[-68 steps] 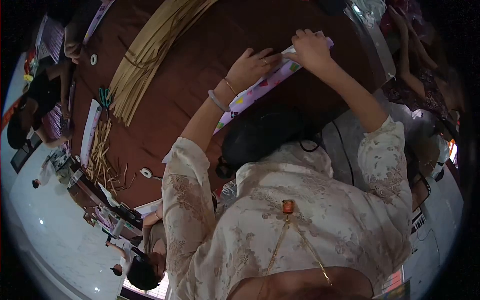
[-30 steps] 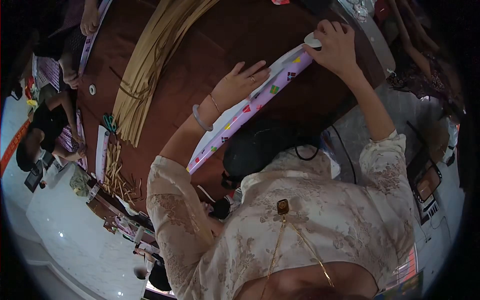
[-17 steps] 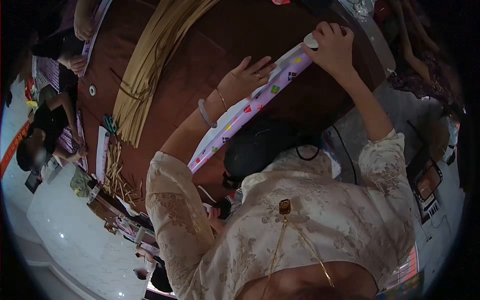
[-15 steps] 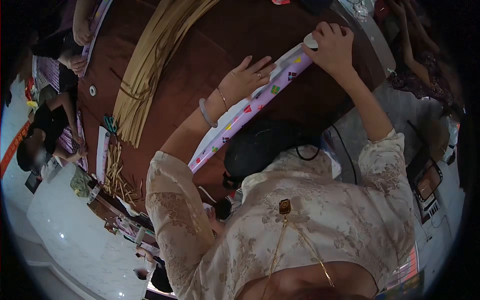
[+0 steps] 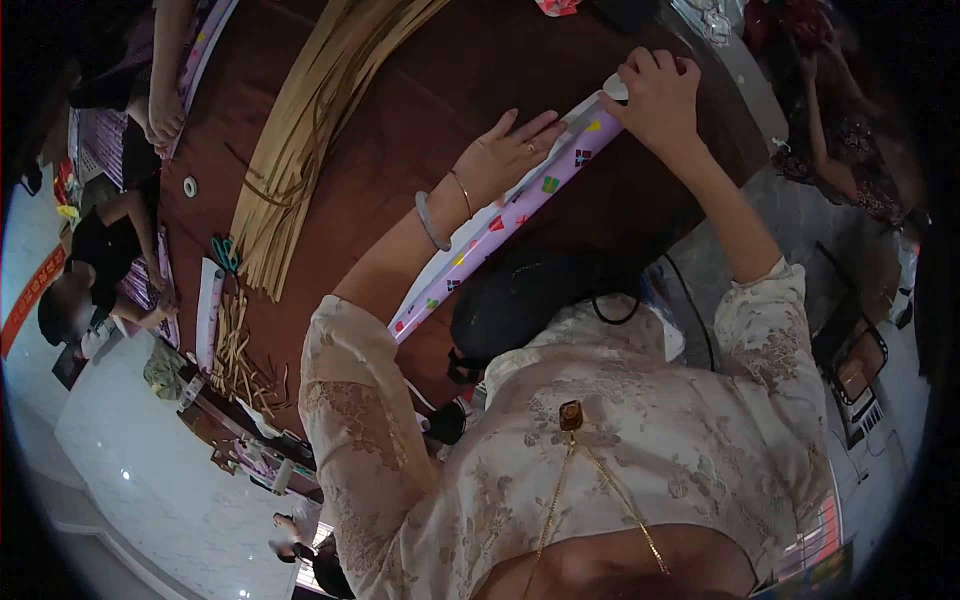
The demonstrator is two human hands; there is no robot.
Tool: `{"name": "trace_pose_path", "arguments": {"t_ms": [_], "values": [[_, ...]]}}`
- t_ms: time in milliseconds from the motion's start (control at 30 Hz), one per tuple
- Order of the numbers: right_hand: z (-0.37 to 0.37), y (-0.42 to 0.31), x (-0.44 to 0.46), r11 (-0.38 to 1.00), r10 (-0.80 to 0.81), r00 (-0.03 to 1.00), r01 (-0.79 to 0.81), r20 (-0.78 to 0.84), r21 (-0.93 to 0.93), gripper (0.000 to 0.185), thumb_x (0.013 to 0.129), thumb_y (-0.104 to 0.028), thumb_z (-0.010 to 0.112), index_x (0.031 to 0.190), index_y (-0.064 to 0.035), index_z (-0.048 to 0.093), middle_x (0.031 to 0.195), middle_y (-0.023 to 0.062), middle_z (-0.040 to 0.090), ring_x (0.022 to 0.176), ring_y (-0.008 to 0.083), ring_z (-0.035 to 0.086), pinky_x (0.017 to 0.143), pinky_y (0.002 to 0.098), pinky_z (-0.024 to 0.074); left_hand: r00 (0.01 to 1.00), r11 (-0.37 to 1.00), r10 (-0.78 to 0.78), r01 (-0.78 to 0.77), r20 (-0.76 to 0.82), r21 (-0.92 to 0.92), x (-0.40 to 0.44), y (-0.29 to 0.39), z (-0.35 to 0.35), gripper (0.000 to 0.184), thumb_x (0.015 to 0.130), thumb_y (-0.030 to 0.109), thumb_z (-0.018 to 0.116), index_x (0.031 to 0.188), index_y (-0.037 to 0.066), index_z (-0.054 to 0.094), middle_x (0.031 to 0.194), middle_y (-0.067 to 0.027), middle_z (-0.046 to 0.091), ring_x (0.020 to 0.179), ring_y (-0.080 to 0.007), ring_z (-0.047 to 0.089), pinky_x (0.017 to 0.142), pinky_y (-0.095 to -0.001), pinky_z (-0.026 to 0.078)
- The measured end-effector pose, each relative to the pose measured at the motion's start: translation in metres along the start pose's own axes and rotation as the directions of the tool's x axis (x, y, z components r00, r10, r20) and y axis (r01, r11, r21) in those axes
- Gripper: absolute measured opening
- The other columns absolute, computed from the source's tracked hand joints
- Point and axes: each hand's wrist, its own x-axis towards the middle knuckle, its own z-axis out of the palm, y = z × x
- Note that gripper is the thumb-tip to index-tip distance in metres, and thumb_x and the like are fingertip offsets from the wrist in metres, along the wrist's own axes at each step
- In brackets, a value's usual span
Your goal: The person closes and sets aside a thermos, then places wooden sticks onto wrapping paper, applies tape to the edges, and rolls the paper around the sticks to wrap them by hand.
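Observation:
A long pink-purple patterned paper roll lies slanted on the brown-covered table, with a white edge along its upper side. My left hand rests on that white edge with its fingers spread, a grey bangle and a thin bracelet on the wrist. At the upper right end of the roll, my right hand has its thumb and fingers curled round the paper, beside a small white round end. The lower left end of the roll reaches my left forearm.
Long tan strips lie on the table beside green-handled scissors, a tape roll, a second patterned roll and short strips. A black bag lies near my chest. Other people sit at left and upper right.
Since the earliest frame my hands have moved apart and more of the roll shows. Over the last half second my left hand has slid slightly right along it; my right hand keeps its grip.

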Motion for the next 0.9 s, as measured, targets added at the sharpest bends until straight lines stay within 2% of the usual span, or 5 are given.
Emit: {"name": "trace_pose_path", "arguments": {"t_ms": [100, 233, 500, 667, 900], "values": [[0.000, 0.001, -0.001, 1.000, -0.003, 1.000, 0.003, -0.007, 0.001, 0.032, 0.067, -0.039, 0.066, 0.079, -0.0096, 0.065, 0.089, -0.0012, 0.053, 0.090, 0.0170, 0.050, 0.085, 0.0440, 0.0339, 0.999, 1.000, -0.007, 0.006, 0.044, 0.027, 0.005, -0.002, -0.001, 0.110, 0.040, 0.044, 0.078, 0.133, 0.008, 0.032, 0.146, -0.0022, 0.017, 0.136, -0.0203, 0.013, 0.105, -0.0427, 0.021], [0.000, -0.001, 0.000, 1.000, 0.007, 1.000, -0.007, 0.006, -0.003, 0.031, 0.067, -0.038, 0.067, 0.078, -0.0096, 0.064, 0.089, -0.0006, 0.053, 0.090, 0.0174, 0.050, 0.085, 0.0443, 0.0340, 0.998, 0.998, 0.002, -0.005, 0.059, 0.058, 0.008, 0.001, 0.000, 0.104, 0.042, 0.043, 0.078, 0.130, 0.009, 0.036, 0.146, -0.0017, 0.019, 0.136, -0.0198, 0.012, 0.105, -0.0432, 0.021], [0.000, -0.007, 0.002, 1.000, 0.005, 1.000, -0.004, 0.018, -0.023, 0.030, 0.065, -0.036, 0.068, 0.080, -0.0108, 0.064, 0.088, -0.0006, 0.051, 0.090, 0.0175, 0.049, 0.083, 0.0438, 0.0342, 0.965, 0.997, -0.069, 0.060, -0.253, -0.041, 0.022, 0.001, 0.003, 0.042, 0.080, 0.010, 0.049, 0.122, 0.008, 0.045, 0.124, -0.0038, 0.046, 0.118, -0.0201, 0.040, 0.098, -0.0403, 0.030], [-0.001, -0.008, 0.001, 0.999, 0.026, 0.995, -0.023, 0.100, -0.031, 0.030, 0.066, -0.034, 0.069, 0.086, -0.0115, 0.065, 0.094, 0.0014, 0.052, 0.093, 0.0188, 0.047, 0.083, 0.0469, 0.0330, 0.872, 0.993, -0.119, 0.096, -0.476, -0.073, 0.030, 0.004, 0.018, 0.024, 0.079, 0.012, 0.050, 0.101, 0.006, 0.058, 0.108, -0.0025, 0.051, 0.108, -0.0171, 0.046, 0.089, -0.0348, 0.036], [-0.003, -0.008, 0.000, 0.999, 0.034, 0.995, -0.031, 0.089, -0.036, 0.031, 0.066, -0.034, 0.069, 0.088, -0.0117, 0.064, 0.095, 0.0021, 0.051, 0.094, 0.0196, 0.046, 0.084, 0.0482, 0.0325, 0.885, 0.995, -0.086, 0.054, -0.457, -0.083, 0.033, -0.005, 0.018, 0.027, 0.081, 0.013, 0.049, 0.106, 0.010, 0.056, 0.126, -0.0019, 0.046, 0.119, -0.0184, 0.041, 0.091, -0.0376, 0.035]]}}
